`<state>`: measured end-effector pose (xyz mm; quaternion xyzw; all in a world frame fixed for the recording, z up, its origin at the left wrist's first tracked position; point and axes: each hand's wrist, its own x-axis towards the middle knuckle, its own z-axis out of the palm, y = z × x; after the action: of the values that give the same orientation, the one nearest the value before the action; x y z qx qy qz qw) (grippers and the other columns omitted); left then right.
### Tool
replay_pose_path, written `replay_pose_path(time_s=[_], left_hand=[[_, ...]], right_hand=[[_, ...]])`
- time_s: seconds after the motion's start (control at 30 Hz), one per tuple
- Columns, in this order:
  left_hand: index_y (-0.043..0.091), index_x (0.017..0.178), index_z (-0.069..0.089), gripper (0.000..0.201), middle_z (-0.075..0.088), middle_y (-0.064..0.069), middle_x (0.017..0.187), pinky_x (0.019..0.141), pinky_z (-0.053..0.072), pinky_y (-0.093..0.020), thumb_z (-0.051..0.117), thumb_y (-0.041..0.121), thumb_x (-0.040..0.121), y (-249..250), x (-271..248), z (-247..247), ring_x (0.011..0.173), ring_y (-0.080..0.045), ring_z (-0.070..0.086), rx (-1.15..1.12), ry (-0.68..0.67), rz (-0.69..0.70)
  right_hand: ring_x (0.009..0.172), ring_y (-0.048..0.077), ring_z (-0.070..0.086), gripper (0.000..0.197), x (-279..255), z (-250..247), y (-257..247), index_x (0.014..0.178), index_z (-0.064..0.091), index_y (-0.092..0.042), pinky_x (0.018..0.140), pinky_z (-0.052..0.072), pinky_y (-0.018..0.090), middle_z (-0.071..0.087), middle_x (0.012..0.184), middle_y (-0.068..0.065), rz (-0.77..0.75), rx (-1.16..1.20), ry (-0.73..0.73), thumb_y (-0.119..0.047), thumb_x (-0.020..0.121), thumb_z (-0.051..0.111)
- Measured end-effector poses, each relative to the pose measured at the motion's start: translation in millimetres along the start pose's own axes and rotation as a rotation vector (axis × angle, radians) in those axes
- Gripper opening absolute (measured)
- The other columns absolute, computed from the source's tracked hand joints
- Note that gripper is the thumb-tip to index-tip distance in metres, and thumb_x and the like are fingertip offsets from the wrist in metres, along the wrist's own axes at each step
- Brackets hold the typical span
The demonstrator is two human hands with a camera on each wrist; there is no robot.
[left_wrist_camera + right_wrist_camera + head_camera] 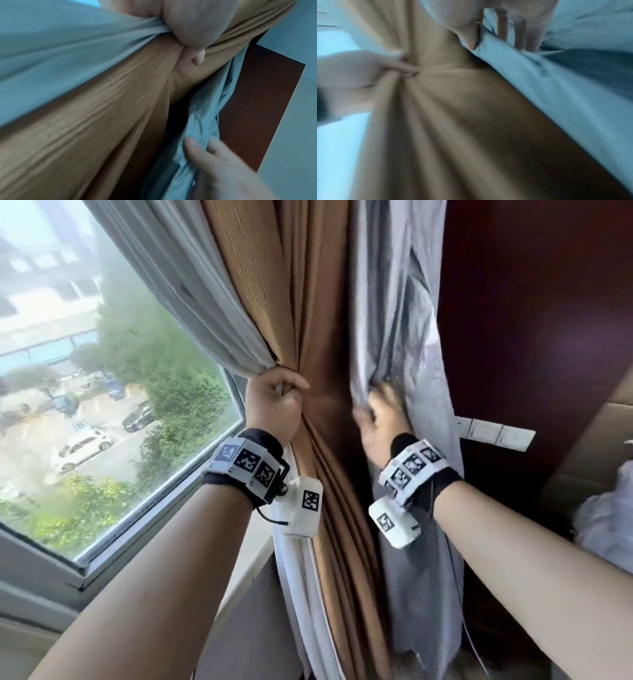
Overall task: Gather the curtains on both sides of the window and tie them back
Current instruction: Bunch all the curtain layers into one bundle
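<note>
A brown curtain point(274, 285) hangs beside the window with a pale grey lining point(205, 302) on its window side. My left hand point(277, 402) grips both, bunched together at about waist height; in the left wrist view its fingers point(171, 27) curl round the brown folds point(85, 128). To the right hangs a crumpled grey curtain layer point(394, 320). My right hand point(383, 419) is blurred and lies against it with fingers spread. The right wrist view shows the thumb and straight fingers point(520, 33) on the grey cloth point(556, 94). No tie-back is in sight.
The window point(102, 388) fills the left, its sill point(68, 577) below. A dark red-brown wooden panel point(531, 320) stands behind the curtains, with a white switch plate point(493, 434) on it. A cardboard box point(589, 446) and white cloth point(606, 515) sit at the right.
</note>
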<state>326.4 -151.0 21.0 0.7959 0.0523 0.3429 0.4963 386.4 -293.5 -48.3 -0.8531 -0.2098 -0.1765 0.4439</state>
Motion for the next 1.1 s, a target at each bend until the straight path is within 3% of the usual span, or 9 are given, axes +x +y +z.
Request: replay_pose_path(time_s=[0.07,0.2,0.3,0.37,0.5,0.6,0.73,0.97,1.1], left_hand=[[0.023,0.067,0.067,0.027,0.062,0.020,0.063,0.059,0.040,-0.004,0.058,-0.002,0.073,4.9,-3.2,1.7,0.061,0.011,0.055,-0.043,-0.048,0.004],[0.027,0.060,0.061,0.024,0.058,0.015,0.058,0.056,0.040,-0.008,0.073,0.009,0.071,12.8,-14.7,6.0,0.056,0.005,0.051,-0.093,-0.127,-0.027],[0.020,0.055,0.040,0.035,0.039,0.006,0.056,0.049,0.031,-0.011,0.060,-0.006,0.067,8.4,-14.5,5.1,0.052,-0.002,0.038,0.012,-0.051,0.054],[0.016,0.055,0.033,0.037,0.032,0.005,0.055,0.048,0.031,-0.011,0.057,-0.010,0.066,6.1,-13.6,2.8,0.048,-0.002,0.034,-0.001,-0.046,0.063],[0.009,0.057,0.040,0.027,0.034,0.005,0.055,0.049,0.030,-0.010,0.055,-0.012,0.067,1.5,-15.2,-1.3,0.052,-0.006,0.031,-0.021,-0.069,0.062],[0.016,0.056,0.048,0.036,0.049,0.016,0.049,0.052,0.034,-0.004,0.049,-0.018,0.068,2.9,-14.6,-5.9,0.051,0.007,0.047,-0.057,-0.103,0.022],[0.015,0.076,0.066,0.032,0.061,0.017,0.075,0.062,0.042,-0.002,0.054,-0.014,0.078,1.7,-9.4,-12.7,0.065,0.016,0.056,-0.045,-0.136,0.005],[0.029,0.096,0.069,0.030,0.067,0.012,0.096,0.078,0.045,0.000,0.078,0.016,0.072,3.2,-21.5,-23.4,0.086,0.011,0.059,-0.113,-0.151,-0.054],[0.022,0.092,0.070,0.030,0.068,0.003,0.093,0.074,0.042,0.002,0.064,-0.003,0.075,-1.9,-24.2,-27.9,0.089,-0.001,0.060,-0.087,-0.030,0.003]], right_hand=[[0.135,0.028,0.033,0.028,-17.1,12.3,-33.4,0.112,0.058,-0.007,0.113,0.028,0.033,0.034,0.147,0.012,-0.080,0.068,-0.121,-0.020,0.089,0.049],[0.125,0.020,0.043,0.031,-30.5,11.3,-64.2,0.121,0.057,-0.007,0.096,0.030,0.012,0.041,0.142,0.008,-0.056,0.182,-0.183,-0.012,0.091,0.051],[0.110,0.020,0.056,0.014,-36.2,-2.0,-58.0,0.093,0.068,-0.004,0.098,0.042,0.028,0.053,0.128,0.007,-0.133,0.217,-0.220,-0.012,0.086,0.059],[0.104,0.018,0.058,0.014,-31.1,-15.9,-49.7,0.082,0.069,-0.005,0.093,0.047,0.036,0.060,0.117,0.007,-0.144,0.161,0.001,-0.018,0.081,0.064],[0.129,0.027,0.036,0.059,0.1,-43.2,-21.2,0.108,0.051,-0.012,0.106,0.030,0.030,0.029,0.143,0.015,0.090,-0.028,0.448,-0.041,0.064,0.076],[0.114,0.020,0.047,0.067,18.9,-44.0,-6.0,0.121,0.043,-0.012,0.093,0.039,0.021,0.042,0.137,0.010,0.311,0.141,0.191,-0.034,0.068,0.077],[0.098,0.029,0.061,0.037,3.0,-27.0,-22.8,0.119,0.049,-0.008,0.089,0.050,0.038,0.063,0.104,0.011,0.250,0.084,0.015,-0.020,0.085,0.057],[0.140,0.030,0.024,0.070,-46.4,18.9,-94.5,0.145,0.017,-0.003,0.118,0.015,0.034,0.023,0.152,0.016,-0.098,-0.189,-0.339,-0.007,0.081,0.046],[0.139,0.029,0.028,0.080,-55.3,17.4,-96.8,0.147,0.012,-0.007,0.115,0.024,0.031,0.018,0.155,0.013,-0.112,-0.117,-0.411,-0.003,0.077,0.050]])
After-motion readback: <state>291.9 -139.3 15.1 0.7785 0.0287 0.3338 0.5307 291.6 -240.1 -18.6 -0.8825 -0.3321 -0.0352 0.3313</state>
